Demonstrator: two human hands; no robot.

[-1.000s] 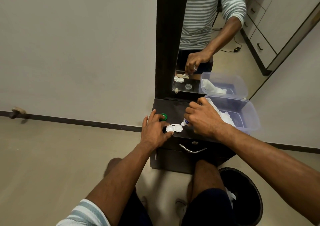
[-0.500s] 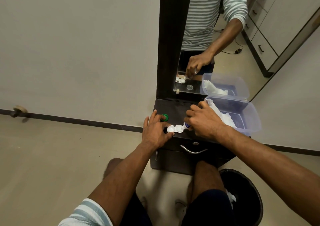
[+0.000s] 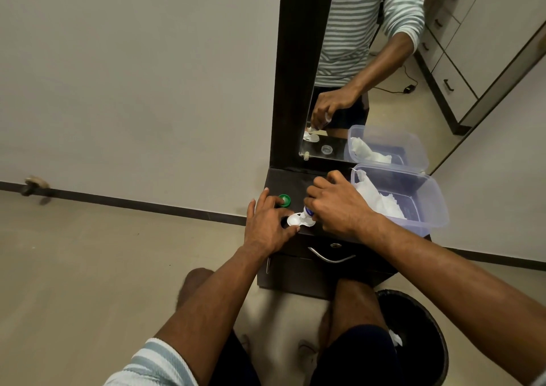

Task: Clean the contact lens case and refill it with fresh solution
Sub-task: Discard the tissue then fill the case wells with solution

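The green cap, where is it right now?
In the head view the green cap lies on the dark cabinet top, toward its left side, beside the left hand's fingertips and just behind the white lens case.

Grey-and-white striped sleeve (image 3: 153,365), bare forearms, dark shorts (image 3: 354,356), perhaps navy.
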